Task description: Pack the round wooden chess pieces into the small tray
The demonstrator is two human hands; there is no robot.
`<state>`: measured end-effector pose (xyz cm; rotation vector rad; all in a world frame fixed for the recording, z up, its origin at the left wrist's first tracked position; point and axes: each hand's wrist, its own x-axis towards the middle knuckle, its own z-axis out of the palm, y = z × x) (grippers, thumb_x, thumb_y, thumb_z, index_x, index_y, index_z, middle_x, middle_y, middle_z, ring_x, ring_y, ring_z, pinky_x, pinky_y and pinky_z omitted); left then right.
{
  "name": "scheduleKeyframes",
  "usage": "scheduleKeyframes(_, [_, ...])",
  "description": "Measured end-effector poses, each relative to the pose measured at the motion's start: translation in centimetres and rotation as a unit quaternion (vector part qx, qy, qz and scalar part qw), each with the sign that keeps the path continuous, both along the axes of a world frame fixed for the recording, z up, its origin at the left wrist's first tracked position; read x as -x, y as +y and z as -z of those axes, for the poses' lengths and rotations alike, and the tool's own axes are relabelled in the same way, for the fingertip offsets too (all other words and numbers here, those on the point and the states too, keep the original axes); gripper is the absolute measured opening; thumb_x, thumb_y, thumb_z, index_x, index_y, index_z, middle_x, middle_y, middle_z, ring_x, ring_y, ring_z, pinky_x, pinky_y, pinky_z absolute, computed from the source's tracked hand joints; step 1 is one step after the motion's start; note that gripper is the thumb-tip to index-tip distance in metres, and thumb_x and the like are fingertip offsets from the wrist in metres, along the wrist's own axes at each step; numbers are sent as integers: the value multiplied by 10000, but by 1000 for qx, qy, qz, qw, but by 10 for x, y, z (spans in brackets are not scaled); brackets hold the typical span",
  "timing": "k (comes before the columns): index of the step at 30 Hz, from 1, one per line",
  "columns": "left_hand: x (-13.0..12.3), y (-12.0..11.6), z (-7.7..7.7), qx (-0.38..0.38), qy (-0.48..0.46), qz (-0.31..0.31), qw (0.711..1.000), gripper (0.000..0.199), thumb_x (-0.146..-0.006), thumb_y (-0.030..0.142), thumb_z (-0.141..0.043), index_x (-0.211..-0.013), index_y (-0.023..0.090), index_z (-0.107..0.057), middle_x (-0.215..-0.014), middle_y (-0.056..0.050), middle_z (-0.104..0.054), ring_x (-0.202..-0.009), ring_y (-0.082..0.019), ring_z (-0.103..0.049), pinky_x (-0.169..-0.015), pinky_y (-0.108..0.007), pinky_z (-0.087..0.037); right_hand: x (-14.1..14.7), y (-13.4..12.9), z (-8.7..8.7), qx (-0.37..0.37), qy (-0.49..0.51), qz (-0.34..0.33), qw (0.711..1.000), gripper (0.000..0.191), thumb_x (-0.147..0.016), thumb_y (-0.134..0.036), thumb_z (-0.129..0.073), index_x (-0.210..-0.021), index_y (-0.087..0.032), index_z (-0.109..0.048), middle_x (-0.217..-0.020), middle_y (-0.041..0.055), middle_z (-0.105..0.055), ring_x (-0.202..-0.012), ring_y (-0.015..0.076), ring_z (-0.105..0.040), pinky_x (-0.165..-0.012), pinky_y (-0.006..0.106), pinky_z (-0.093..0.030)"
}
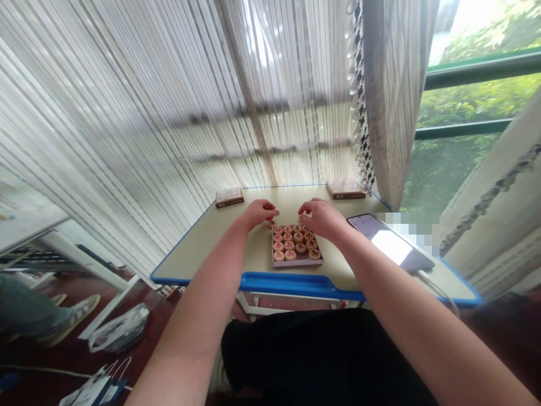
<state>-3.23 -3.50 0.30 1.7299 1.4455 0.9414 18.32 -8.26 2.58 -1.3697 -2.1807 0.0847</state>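
A shallow white box (298, 263) on the desk holds rows of round wooden xiangqi pieces (289, 246), lettered in red on the left and in black on the right. Its near row has a gap between a red piece and a black one. Just past the box's far left corner, my left hand (258, 213) pinches a xiangqi piece (276, 212) between thumb and fingers. Below those fingertips is another piece (273, 224). Over the far right corner, my right hand (320, 215) has its fingers curled down on a pale piece (301, 217), partly hidden.
The desk (194, 248) has a blue rim. Two flat boxes (229, 197) (345, 189) lie along its far edge. At right rests a tablet (393, 245) with a white cable (437, 287). String curtains (169, 113) hang behind. On the floor at left are bags (120, 327) and a person's shoe (74, 318).
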Motion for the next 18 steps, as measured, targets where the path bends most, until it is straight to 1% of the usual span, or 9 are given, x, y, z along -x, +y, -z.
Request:
scheduleKeyframes(2, [-5,-4,-3,20,-85,35,996,282,-620,235,-735,-821,88,-602,-736,-58,-640,-626,-111,-586,-669,-291,-478,1,2,3,-3,5,-9,1000,167,-760,-260,-542,-863,-223,-668,-905,57,-600,-800,174,-541,-683,282,-403])
scheduleKeyframes(5, [-9,-10,-8,52,-153,96,982,339,-605,254,-759,-860,89,-607,-746,-65,-643,-651,-113,-591,-680,-300,-468,3,2,5,-31,22,-29,999,198,-775,-259,-543,-944,-230,-642,-946,52,-597,-845,176,-541,-682,272,-406])
scheduleKeyframes(7, [-11,-13,-11,74,-178,121,974,360,-605,266,-763,-881,91,-611,-761,-71,-645,-660,-113,-590,-659,-288,-458,5,1,5,-53,30,-46,997,234,-777,-269,-556,-1000,-238,-618,-970,47,-596,-868,176,-538,-677,267,-407])
scheduleKeyframes(10, [-12,-14,-14,91,-205,143,964,352,-614,268,-761,-892,100,-625,-773,-64,-640,-660,-100,-581,-629,-257,-438,6,0,5,-78,37,-69,994,287,-776,-274,-574,-1061,-248,-588,-986,41,-601,-892,176,-535,-660,260,-404])
scheduleKeyframes(14, [-11,-15,-16,108,-232,167,952,339,-601,248,-768,-888,112,-648,-745,-42,-625,-644,-87,-568,-594,-231,-416,7,0,6,-96,46,-96,990,235,-808,-299,-545,-1030,-252,-602,-983,36,-606,-864,164,-540,-653,256,-402])
scheduleKeyframes(18, [-10,-17,-19,126,-251,173,944,323,-603,222,-767,-889,114,-663,-753,-44,-625,-647,-80,-565,-594,-220,-414,8,0,5,-94,56,-97,989,237,-816,-301,-534,-1038,-244,-596,-993,48,-599,-838,160,-539,-647,258,-398])
